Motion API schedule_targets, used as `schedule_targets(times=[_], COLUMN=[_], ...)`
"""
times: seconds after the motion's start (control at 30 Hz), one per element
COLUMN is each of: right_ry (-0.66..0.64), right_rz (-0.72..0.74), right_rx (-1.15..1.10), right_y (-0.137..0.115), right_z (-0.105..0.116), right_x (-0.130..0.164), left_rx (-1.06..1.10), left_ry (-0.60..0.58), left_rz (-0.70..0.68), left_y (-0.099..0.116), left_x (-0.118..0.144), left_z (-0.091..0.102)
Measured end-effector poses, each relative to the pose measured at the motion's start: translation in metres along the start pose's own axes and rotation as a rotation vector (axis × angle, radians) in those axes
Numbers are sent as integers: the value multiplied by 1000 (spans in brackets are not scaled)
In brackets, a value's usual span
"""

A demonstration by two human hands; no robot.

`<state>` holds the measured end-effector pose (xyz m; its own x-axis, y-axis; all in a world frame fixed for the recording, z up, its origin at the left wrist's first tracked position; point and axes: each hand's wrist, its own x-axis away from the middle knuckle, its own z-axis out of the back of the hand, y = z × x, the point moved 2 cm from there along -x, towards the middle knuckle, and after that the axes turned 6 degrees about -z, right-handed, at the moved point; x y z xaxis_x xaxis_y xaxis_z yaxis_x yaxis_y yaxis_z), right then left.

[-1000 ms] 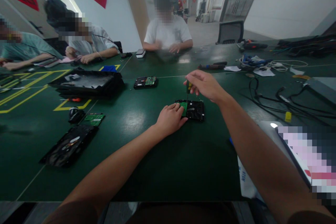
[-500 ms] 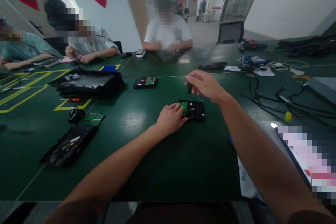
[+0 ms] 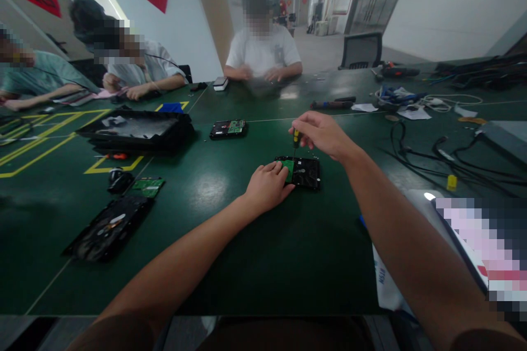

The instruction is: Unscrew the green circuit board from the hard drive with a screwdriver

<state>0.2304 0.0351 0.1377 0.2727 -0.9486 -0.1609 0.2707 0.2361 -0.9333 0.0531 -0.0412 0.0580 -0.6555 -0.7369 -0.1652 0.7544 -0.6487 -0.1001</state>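
A black hard drive (image 3: pixel 308 171) with a green circuit board (image 3: pixel 289 164) lies flat on the table in front of me. Across its left end my left hand (image 3: pixel 269 184) holds it, fingers over the board and thumb at the near edge. My right hand (image 3: pixel 315 132) is closed around the yellow-and-black handle of a screwdriver (image 3: pixel 296 137). The screwdriver stands upright, its thin shaft pointing down at the board's right edge; the exact tip contact is too small to tell. Several tiny screws (image 3: pixel 315 156) seem to lie by the drive's far edge.
Another hard drive (image 3: pixel 228 128) lies farther back. To the left are a black tray (image 3: pixel 138 126), a loose green board (image 3: pixel 149 186) and an opened drive (image 3: pixel 107 227). Black cables (image 3: pixel 424 159) and a laptop-like device (image 3: pixel 457 247) are at right. Three people sit across the table.
The screwdriver handle has turned in my right hand, so its yellow part now shows. My left hand and the hard drive have stayed in place.
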Motion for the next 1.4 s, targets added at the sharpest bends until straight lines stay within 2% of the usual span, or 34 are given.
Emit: schedule_targets(times=[0.3,0.53,0.87,1.17,1.4], right_ry=[-20,37,-22,42,23], right_rz=[4,-10,18,3,13], right_rx=[-14,33,1,99,59], right_y=[1,3,1,-2,-6], right_z=[1,2,1,2,1], right_x=[-1,-2,-1,3,4], left_rx=[2,-1,9,-12,-50], left_ry=[6,9,-8,-6,-28], left_rz=[-1,4,10,-9,-22], left_y=[0,1,1,0,0], left_x=[0,0,0,0,-1], left_z=[-1,1,0,0,1])
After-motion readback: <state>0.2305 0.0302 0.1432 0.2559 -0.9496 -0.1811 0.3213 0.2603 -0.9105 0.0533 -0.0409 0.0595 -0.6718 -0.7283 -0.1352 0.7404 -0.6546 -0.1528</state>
